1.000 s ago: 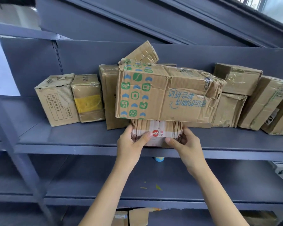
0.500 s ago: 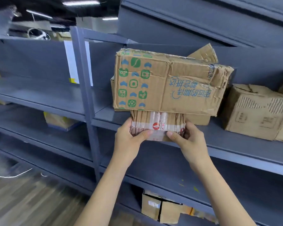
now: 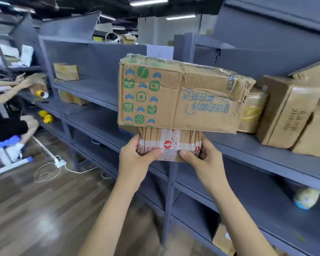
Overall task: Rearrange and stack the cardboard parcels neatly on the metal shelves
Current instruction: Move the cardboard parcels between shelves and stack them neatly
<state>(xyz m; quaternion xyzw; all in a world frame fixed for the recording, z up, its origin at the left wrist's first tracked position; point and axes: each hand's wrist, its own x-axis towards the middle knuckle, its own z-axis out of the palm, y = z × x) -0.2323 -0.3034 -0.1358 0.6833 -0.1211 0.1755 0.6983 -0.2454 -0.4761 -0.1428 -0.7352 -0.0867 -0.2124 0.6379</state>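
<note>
I hold a small taped parcel point(image 3: 169, 143) with red logos between both hands, in the air in front of the grey metal shelf point(image 3: 266, 156). My left hand point(image 3: 135, 159) grips its left end and my right hand point(image 3: 205, 157) grips its right end, thumbs on the front. A larger crumpled parcel point(image 3: 175, 97) with green and blue print rides on top of the small one. More cardboard parcels point(image 3: 284, 111) stand on the shelf to the right.
Further shelf bays stretch to the left, with a few boxes point(image 3: 66, 72) on them. A person point(image 3: 11, 111) works at the far left beside a blue stool point(image 3: 4, 152). A power strip and cable point(image 3: 59, 162) lie on the wooden floor. A ball point(image 3: 305, 199) sits on the lower shelf.
Both stacked parcels have been lifted off the shelf and carried left, still held in both hands. The view has swung left, so the other parcels now lie to the right.
</note>
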